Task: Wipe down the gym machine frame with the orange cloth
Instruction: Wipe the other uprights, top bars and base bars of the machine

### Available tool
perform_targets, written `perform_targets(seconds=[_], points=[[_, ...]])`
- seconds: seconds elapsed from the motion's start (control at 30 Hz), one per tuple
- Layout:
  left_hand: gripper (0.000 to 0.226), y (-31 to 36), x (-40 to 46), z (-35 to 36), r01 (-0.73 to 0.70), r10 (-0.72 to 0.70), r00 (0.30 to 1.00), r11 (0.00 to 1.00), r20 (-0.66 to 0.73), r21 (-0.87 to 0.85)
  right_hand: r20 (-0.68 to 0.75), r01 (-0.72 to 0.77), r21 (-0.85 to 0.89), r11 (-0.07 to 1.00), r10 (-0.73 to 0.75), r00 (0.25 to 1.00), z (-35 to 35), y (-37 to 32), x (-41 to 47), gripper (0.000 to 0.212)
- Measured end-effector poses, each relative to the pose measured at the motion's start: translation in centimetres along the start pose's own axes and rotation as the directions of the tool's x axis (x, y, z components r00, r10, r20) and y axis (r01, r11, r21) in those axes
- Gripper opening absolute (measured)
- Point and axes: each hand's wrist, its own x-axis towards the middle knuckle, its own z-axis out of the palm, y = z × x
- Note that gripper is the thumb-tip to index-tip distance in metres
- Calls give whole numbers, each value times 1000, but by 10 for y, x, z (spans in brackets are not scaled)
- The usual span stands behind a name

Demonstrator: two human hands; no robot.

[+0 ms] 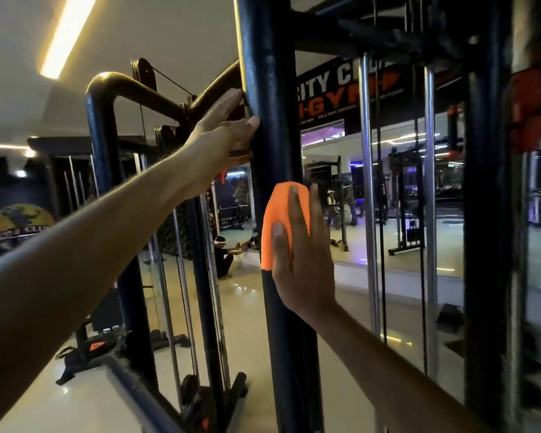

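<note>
Head view, angled upward, close to upright post (272, 145)

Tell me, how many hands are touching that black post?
2. The left hand rests higher up on the black post; the right hand presses the orange cloth against it lower down.
</note>
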Motion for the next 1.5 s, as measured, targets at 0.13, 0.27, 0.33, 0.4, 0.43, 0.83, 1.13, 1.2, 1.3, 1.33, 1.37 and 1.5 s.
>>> perform_targets(seconds=[0.13,0.27,0.33,0.4,0.43,0.83,1.13,1.2,1.3,1.33,1.37,1.5], points=[[54,7,-1,4,21,-22,1000,995,-7,-97,-40,68,-48,997,-70,997,-3,-15,68,62],[59,-2,-1,2,15,-16,1000,995,-9,-98,-70,84,-113,990,-93,993,0,-22,86,62],[67,-12,-5,2,-1,2,1000,997,14,-74,-74,53,-149,987,-65,995,7,-16,45,62],[69,-24,-8,4,-11,13,999,997,30,-79,-23,24,-140,990,-28,999,11,-5,-6,63],[68,-29,-8,5,-10,14,999,995,36,-99,-2,14,-125,992,-14,1000,11,0,-23,64],[62,-53,-28,12,13,-12,1000,991,13,-134,-40,29,-107,994,-34,999,7,-5,15,63],[63,-60,-40,16,47,-42,998,993,45,-109,-55,1,-77,997,-5,998,7,-7,21,62],[61,-59,-38,16,52,-49,998,993,30,-107,-86,35,-117,993,-45,995,8,-12,46,61],[62,-63,-41,17,46,-43,999,994,29,-103,-91,40,-140,989,-53,994,11,-7,16,61],[63,-65,-43,18,45,-42,999,993,30,-105,-70,31,-138,990,-41,997,12,-2,-9,62],[64,-67,-45,20,47,-44,999,993,31,-108,-38,18,-134,991,-23,999,14,5,-36,62],[69,-73,-58,27,74,-69,997,990,47,-119,44,-56,-93,994,60,997,12,15,-85,64]])
